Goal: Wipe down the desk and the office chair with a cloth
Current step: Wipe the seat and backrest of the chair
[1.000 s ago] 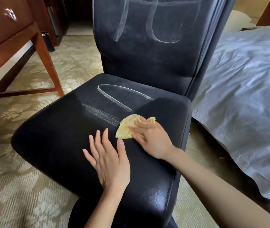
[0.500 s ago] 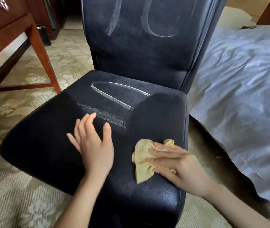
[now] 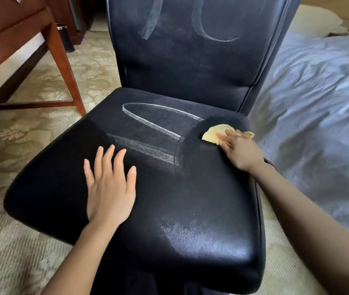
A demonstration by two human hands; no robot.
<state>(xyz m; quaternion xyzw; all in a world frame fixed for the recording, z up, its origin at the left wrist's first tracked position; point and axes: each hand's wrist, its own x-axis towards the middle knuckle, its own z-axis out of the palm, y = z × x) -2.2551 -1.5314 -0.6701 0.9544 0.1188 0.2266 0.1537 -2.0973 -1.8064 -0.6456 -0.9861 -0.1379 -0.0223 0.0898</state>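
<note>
Flat, fairly straight fingers of the right hand (image 3: 240,151) press a bunched yellow cloth (image 3: 214,134) onto the far right corner of the black padded leather seat (image 3: 190,199) of the office chair; nothing shows them curling round it, so the cloth is pinned, not clasped. The left hand (image 3: 109,188) lies spread and flat near the seat's front left, holding nothing, seemingly bracing the chair.

Risks, as I judge them: pinned only from above, the cloth could slide out from under the fingers on a quick stroke, or run off the seat's right edge, which it sits just beside. A dry pass may smear the white chalk loop (image 3: 148,116) and the broad white chalk band (image 3: 146,149) instead of lifting them. A hard shove could turn the chair if the bracing hand lifts.

Room is tight on the right, where the rumpled grey-blue bed sheet (image 3: 318,103) lies near. Leftward the seat is open up to the bracing hand. Beyond, the chalk-marked dark backrest (image 3: 180,67) stands upright, and the reddish-brown wooden desk (image 3: 9,39) stands well apart across pale patterned carpet (image 3: 31,128).
</note>
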